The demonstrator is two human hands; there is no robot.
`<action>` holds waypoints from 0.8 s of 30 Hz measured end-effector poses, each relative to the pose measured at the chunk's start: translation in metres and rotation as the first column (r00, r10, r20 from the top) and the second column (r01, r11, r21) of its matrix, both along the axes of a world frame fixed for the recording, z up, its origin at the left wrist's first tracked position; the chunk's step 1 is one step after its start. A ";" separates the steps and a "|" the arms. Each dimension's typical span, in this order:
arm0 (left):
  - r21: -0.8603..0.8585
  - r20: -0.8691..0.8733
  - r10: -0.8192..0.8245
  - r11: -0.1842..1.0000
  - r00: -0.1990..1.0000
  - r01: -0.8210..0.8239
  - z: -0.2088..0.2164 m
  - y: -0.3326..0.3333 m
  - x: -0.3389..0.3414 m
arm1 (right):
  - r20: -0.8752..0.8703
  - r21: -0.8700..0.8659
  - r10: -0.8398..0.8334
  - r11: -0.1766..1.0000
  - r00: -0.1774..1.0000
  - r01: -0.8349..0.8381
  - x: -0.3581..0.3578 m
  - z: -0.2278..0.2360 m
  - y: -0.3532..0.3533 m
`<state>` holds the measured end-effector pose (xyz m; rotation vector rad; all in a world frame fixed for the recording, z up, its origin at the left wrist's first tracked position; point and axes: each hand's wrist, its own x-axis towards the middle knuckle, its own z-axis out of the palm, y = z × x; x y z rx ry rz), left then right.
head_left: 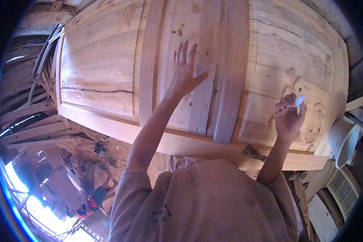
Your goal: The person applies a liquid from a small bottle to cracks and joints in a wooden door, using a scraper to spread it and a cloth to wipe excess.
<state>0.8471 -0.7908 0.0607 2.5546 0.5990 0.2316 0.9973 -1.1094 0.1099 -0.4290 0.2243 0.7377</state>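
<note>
A large panelled wooden door (pixel 109 80) lies flat before me, pale with dark grain lines and knots. My left hand (pixel 185 72) rests flat on it, fingers spread, on the panel beside the central upright rail (pixel 232 68). My right hand (pixel 288 113) is closed around a small white lump (pixel 299 99), pressed against the right panel near some knots and rough marks. A dark flat scraper-like blade (pixel 252 152) lies on the door's near rail, between my arms.
A pale bucket (pixel 345 139) stands at the right, off the door's end. Stacked timber and wooden frames (pixel 32 117) fill the left side. Tools and red-and-dark clutter (pixel 88 201) lie on the dirt floor at lower left.
</note>
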 end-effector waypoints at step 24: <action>-0.209 0.358 0.568 0.823 0.742 -0.529 -0.026 -0.114 -0.260 | 0.238 -0.917 0.927 0.313 0.289 -0.246 -0.143 -0.047 0.075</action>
